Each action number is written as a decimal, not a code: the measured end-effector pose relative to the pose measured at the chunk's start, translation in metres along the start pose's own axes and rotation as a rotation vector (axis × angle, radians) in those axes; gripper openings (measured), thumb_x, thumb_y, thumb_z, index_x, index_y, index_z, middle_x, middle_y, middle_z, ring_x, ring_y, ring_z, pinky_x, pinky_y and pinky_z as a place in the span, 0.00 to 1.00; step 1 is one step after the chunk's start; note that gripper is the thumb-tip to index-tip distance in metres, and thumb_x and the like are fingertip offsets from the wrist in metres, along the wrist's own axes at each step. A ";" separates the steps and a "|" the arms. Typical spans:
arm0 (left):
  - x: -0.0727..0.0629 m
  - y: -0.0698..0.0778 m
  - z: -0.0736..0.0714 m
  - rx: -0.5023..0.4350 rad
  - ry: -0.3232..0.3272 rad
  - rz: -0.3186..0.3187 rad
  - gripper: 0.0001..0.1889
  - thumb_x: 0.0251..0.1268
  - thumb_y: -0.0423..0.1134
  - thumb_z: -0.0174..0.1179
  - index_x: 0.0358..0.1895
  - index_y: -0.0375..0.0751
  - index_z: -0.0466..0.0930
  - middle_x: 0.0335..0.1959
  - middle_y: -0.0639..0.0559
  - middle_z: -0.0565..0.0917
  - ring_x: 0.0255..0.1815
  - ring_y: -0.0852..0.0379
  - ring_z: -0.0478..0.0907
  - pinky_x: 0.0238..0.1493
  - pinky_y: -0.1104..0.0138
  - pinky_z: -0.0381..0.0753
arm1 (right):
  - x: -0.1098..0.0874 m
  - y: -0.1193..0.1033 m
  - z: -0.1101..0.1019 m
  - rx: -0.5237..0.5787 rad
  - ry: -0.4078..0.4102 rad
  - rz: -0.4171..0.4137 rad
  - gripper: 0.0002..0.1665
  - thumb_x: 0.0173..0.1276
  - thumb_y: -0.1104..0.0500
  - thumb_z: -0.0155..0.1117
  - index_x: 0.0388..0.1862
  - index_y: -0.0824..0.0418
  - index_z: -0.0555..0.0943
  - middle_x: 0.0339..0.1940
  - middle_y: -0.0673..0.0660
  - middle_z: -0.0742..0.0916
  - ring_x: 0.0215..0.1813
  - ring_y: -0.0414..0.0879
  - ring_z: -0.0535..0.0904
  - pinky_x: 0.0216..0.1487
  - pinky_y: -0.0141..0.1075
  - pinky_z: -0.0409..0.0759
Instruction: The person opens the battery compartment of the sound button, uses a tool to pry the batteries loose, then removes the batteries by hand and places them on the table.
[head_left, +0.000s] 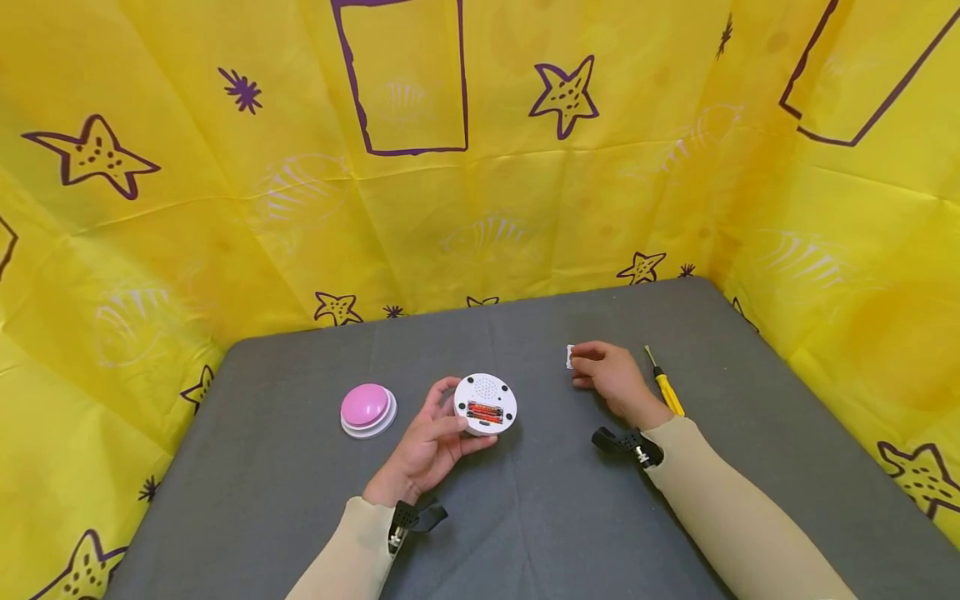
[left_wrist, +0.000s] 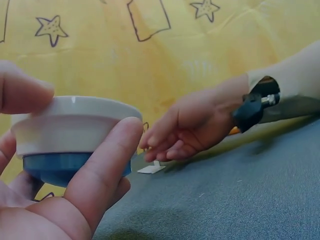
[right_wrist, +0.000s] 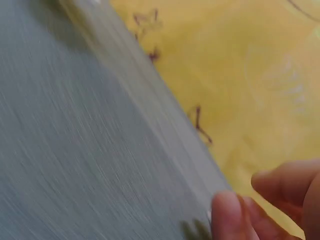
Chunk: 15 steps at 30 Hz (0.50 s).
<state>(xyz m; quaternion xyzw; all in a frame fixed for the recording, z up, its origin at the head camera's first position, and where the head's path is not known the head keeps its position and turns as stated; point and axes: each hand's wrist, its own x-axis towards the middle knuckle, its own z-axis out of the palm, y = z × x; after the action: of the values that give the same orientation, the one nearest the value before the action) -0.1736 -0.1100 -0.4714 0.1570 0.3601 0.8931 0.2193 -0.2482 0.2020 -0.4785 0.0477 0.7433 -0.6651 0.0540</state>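
My left hand (head_left: 429, 450) holds a round push-button device upside down, its white base (head_left: 487, 390) facing up. Red batteries (head_left: 485, 412) lie in the uncovered compartment of that base. In the left wrist view its blue dome (left_wrist: 57, 167) points down, with thumb and fingers around the white rim. Over the table to the right, my right hand (head_left: 617, 382) has its fingertips beside a small white battery cover (head_left: 569, 357). The left wrist view shows this cover (left_wrist: 151, 169) on the table just under those fingers. Thumb and fingers (right_wrist: 232, 215) look apart in the right wrist view.
A second button device with a pink dome (head_left: 365, 405) stands on the grey table (head_left: 300, 500), left of my left hand. A yellow screwdriver (head_left: 667, 392) lies just right of my right hand. Yellow patterned cloth (head_left: 420, 217) hangs around the table's back and sides.
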 end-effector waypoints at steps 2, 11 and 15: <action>0.000 0.000 0.000 -0.005 0.010 -0.003 0.28 0.66 0.15 0.40 0.62 0.48 0.56 0.68 0.40 0.58 0.58 0.35 0.74 0.52 0.45 0.79 | -0.007 -0.001 0.008 0.100 -0.087 0.026 0.24 0.72 0.66 0.63 0.65 0.72 0.73 0.56 0.71 0.80 0.44 0.54 0.83 0.43 0.40 0.85; 0.003 -0.003 0.002 -0.005 -0.007 -0.008 0.33 0.67 0.16 0.41 0.72 0.45 0.51 0.69 0.40 0.58 0.59 0.37 0.74 0.53 0.45 0.79 | -0.040 -0.008 0.039 0.324 -0.497 0.058 0.36 0.72 0.65 0.63 0.74 0.73 0.62 0.62 0.70 0.78 0.49 0.56 0.84 0.49 0.46 0.83; 0.003 -0.004 0.003 -0.005 -0.036 -0.026 0.34 0.67 0.15 0.41 0.73 0.43 0.51 0.70 0.41 0.57 0.60 0.37 0.73 0.54 0.45 0.79 | -0.050 -0.012 0.048 0.338 -0.553 0.047 0.34 0.69 0.66 0.67 0.71 0.71 0.67 0.57 0.64 0.82 0.46 0.53 0.84 0.48 0.45 0.84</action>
<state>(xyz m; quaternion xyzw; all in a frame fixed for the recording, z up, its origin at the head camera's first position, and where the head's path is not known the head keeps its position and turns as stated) -0.1741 -0.1041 -0.4721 0.1679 0.3560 0.8880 0.2379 -0.1998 0.1527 -0.4652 -0.1093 0.5781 -0.7655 0.2607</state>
